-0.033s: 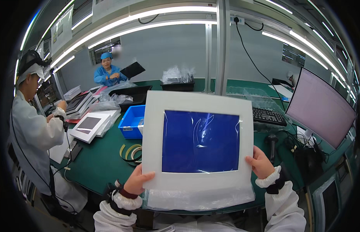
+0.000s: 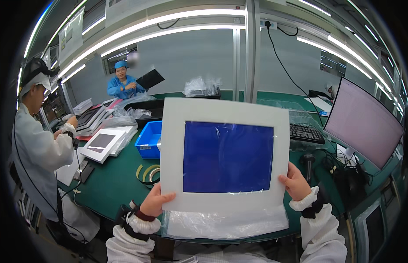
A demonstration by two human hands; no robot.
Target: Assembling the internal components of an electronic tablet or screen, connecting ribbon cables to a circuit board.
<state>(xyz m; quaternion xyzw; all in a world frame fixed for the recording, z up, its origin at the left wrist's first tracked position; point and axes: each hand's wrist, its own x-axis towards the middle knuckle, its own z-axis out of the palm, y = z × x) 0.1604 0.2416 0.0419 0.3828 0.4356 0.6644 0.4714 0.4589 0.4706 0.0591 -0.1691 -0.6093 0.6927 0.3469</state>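
Note:
A white-framed panel with a glossy blue rectangle in its middle (image 2: 228, 158) is held up in front of me over the table. Wrinkled reflections on the blue area look like clear film. My left hand (image 2: 155, 201) grips the panel's lower left edge, thumb on the front. On the opposite edge, toward the lower right corner, my right hand (image 2: 296, 183) is closed with its thumb in front too. The other fingers are mostly hidden behind the frame. Just below the panel, at the table's near edge, lies crumpled clear plastic wrapping (image 2: 226, 224).
Left of the panel are a blue bin (image 2: 148, 142) and rolls of tape (image 2: 147, 174). A keyboard (image 2: 305, 133), handheld scanner (image 2: 307, 164) and monitor (image 2: 364, 122) stand right. A co-worker (image 2: 42, 136) works beside stacked panels at left; another (image 2: 124, 83) holds a dark panel across the table.
The panel's top edge has risen slightly and leaned toward me, and the reflections on the blue area have shifted. Both hands keep their grip in nearly the same places.

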